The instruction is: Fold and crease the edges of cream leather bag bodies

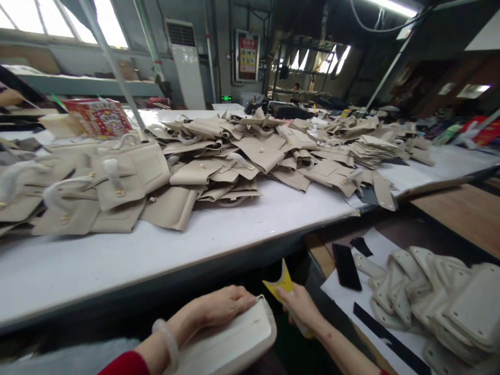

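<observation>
At the lower middle lies a cream bag body (238,333), with a pale flat face and a rounded edge. My left hand (222,307) grips its upper edge, fingers bent over the rim and the thumb hidden. A little to the right, my right hand (300,307) is closed around a yellow tool (284,283) with a notched, fishtail-shaped end. The tool points upward and stands apart from the bag body. Most of its handle is covered by my fingers.
Beige handbags (128,174) and loose panels are heaped along the long white table (242,229). On the lower right surface are a black phone (347,266), a dark strip (385,336) and a stack of cream flap pieces (441,297). A patterned red box (97,117) stands at the left.
</observation>
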